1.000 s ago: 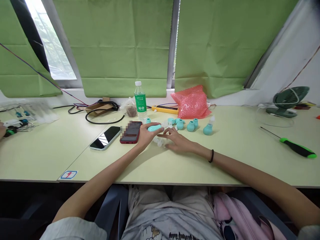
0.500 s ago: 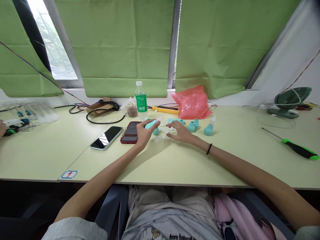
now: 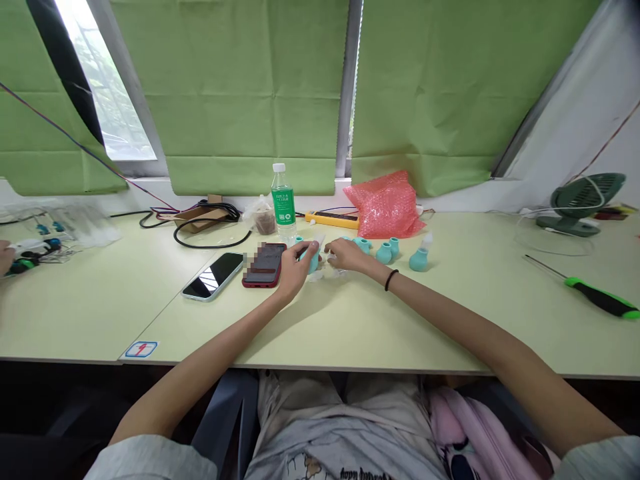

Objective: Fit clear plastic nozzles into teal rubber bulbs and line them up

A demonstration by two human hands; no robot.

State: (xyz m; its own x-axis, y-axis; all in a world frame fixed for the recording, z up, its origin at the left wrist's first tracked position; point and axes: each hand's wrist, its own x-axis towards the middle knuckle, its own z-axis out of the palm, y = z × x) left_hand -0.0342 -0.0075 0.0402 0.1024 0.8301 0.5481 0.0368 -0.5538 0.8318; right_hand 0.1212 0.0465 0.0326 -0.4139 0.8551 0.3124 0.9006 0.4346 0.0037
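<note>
Bright daylight blew out window point(image 3: 123, 113) at upper left; phone screen point(image 3: 213, 275) mirrored glare; soft shadow lay on tabletop point(image 3: 350, 333); edges looked stretched.

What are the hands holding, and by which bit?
The left hand holds a teal bulb by its rounded body, the clear tip sticking out. Whether the right hand holds anything can't be told.
</note>
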